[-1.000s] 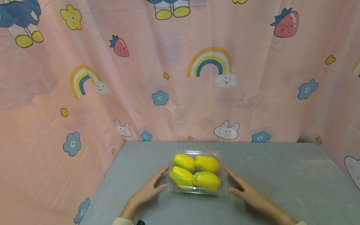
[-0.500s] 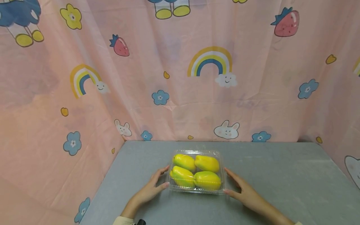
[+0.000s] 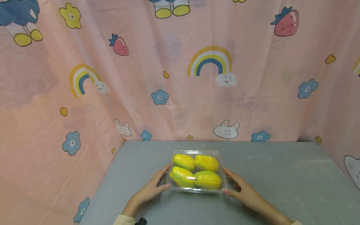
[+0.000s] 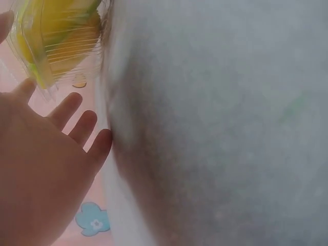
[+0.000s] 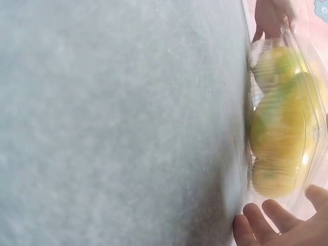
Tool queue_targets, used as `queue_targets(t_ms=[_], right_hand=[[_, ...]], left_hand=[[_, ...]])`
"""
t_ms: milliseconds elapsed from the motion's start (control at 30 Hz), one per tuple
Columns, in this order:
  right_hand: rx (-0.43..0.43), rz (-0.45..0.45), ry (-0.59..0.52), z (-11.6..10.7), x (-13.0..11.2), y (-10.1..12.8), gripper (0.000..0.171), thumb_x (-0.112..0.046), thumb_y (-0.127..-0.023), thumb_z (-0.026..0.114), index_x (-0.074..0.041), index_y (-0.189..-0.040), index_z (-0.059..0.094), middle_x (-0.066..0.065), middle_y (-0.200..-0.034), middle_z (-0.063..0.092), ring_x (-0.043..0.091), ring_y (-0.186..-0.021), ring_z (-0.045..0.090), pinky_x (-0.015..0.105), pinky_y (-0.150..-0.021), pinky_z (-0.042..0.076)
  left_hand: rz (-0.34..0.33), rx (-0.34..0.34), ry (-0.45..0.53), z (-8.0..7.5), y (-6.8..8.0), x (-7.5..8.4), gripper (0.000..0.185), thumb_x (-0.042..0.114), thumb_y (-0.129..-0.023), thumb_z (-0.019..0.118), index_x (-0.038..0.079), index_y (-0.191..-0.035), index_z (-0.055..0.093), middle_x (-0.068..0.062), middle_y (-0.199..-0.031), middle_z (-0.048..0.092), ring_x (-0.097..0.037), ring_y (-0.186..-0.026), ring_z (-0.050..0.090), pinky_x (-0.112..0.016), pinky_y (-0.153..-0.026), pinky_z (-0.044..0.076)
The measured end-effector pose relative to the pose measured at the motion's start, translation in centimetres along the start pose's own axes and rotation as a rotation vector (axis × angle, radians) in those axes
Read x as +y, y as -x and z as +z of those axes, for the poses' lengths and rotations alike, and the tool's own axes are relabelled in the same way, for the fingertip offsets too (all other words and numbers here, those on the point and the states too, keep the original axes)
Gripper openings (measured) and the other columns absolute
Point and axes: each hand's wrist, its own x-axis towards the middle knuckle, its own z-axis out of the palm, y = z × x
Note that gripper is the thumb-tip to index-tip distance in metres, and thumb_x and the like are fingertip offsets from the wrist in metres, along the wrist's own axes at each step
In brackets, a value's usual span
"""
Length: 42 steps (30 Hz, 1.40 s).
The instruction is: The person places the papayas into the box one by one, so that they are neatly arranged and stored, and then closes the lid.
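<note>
A clear plastic clamshell box [image 3: 197, 190] lies on the grey table in the head view, its lid down over several yellow-green mangoes [image 3: 208, 180]. At its left side is my left hand [image 3: 150, 189], fingers spread and fairly straight, fingertips and thumb at the box's edge. My right hand [image 3: 247, 192] mirrors it on the right side, thumb tip at the near right corner. In the left wrist view, the left hand's fingers [image 4: 66, 110] extend loosely beside the box. From the right wrist, the right hand's fingers [image 5: 271, 215] appear spread just by the box wall.
The grey table [image 3: 281, 175] extends on both sides of the box and in front of it. Behind and along the left stands a pink curtain [image 3: 180, 115] printed with rainbows, flowers and rabbits. A dark object [image 3: 142, 221] shows at the left wrist.
My right hand has moved left, bringing its thumb to the box's near right corner. The left hand has shifted slightly toward the box. The box has barely moved.
</note>
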Motion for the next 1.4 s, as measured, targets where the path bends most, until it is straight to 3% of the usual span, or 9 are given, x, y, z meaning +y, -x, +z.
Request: queue_targets(t_ms=[233, 433, 600, 767, 1133, 1300, 1400], right_hand=[[-0.020, -0.002, 0.006, -0.1, 0.0, -0.2, 0.083, -0.051, -0.089, 0.067, -0.028, -0.157, 0.025, 0.018, -0.163, 0.026, 0.044, -0.141, 0.040, 0.065, -0.111, 0.037], [-0.007, -0.016, 0.017, -0.2, 0.1, -0.4, 0.083, -0.050, -0.088, 0.069, -0.027, -0.156, 0.028, 0.018, -0.159, 0.034, 0.043, -0.139, 0.043, 0.064, -0.109, 0.039], [-0.014, -0.015, 0.002, -0.4, 0.0, -0.7, 0.083, -0.049, -0.088, 0.069, -0.028, -0.156, 0.026, 0.020, -0.157, 0.035, 0.043, -0.136, 0.045, 0.061, -0.107, 0.044], [-0.029, -0.037, -0.045, -0.6, -0.3, -1.5, 0.081, -0.045, -0.092, 0.065, -0.028, -0.157, 0.021, 0.022, -0.158, 0.031, 0.043, -0.134, 0.044, 0.057, -0.100, 0.050], [-0.092, -0.111, 0.032, -1.3, 0.4, -2.7, 0.106, -0.046, -0.082, 0.078, -0.032, -0.160, 0.007, 0.026, -0.163, 0.019, 0.051, -0.141, 0.036, 0.064, -0.106, 0.044], [-0.099, -0.097, 0.027, -1.3, 0.4, -2.8, 0.108, -0.046, -0.081, 0.078, -0.030, -0.160, 0.007, 0.025, -0.164, 0.015, 0.048, -0.141, 0.037, 0.063, -0.109, 0.040], [-0.101, -0.073, 0.029, -1.3, 0.2, -2.9, 0.110, -0.047, -0.080, 0.079, -0.029, -0.160, 0.007, 0.025, -0.162, 0.022, 0.044, -0.140, 0.040, 0.062, -0.110, 0.040]], left_hand=[[-0.003, -0.018, -0.027, -0.4, -0.3, -0.1, 0.075, 0.046, -0.093, 0.063, 0.038, -0.156, 0.022, -0.005, -0.164, 0.025, -0.038, -0.151, 0.021, -0.073, -0.113, 0.025], [0.025, -0.027, -0.029, -1.0, -0.5, 0.3, 0.079, 0.044, -0.091, 0.067, 0.033, -0.156, 0.023, -0.005, -0.163, 0.029, -0.038, -0.147, 0.029, -0.069, -0.113, 0.030], [0.004, -0.048, -0.018, -1.6, -0.9, 0.8, 0.084, 0.047, -0.088, 0.069, 0.042, -0.156, 0.018, -0.004, -0.165, 0.023, -0.037, -0.148, 0.029, -0.073, -0.110, 0.031], [0.007, -0.041, -0.024, -2.0, -1.7, 1.4, 0.092, 0.054, -0.084, 0.071, 0.044, -0.156, 0.015, -0.005, -0.165, 0.021, -0.039, -0.149, 0.027, -0.076, -0.108, 0.030], [0.043, -0.071, -0.156, -1.7, -2.8, 1.6, 0.116, 0.055, -0.073, 0.081, 0.024, -0.160, 0.011, -0.016, -0.166, 0.016, -0.044, -0.152, 0.015, -0.073, -0.112, 0.027], [0.027, -0.073, -0.180, -1.4, -2.9, 1.4, 0.117, 0.055, -0.074, 0.081, 0.028, -0.160, 0.007, -0.015, -0.166, 0.017, -0.043, -0.152, 0.017, -0.071, -0.113, 0.029], [0.019, -0.072, -0.182, -1.5, -2.9, 1.4, 0.118, 0.056, -0.073, 0.081, 0.029, -0.160, 0.006, -0.016, -0.165, 0.018, -0.043, -0.151, 0.019, -0.071, -0.112, 0.030]])
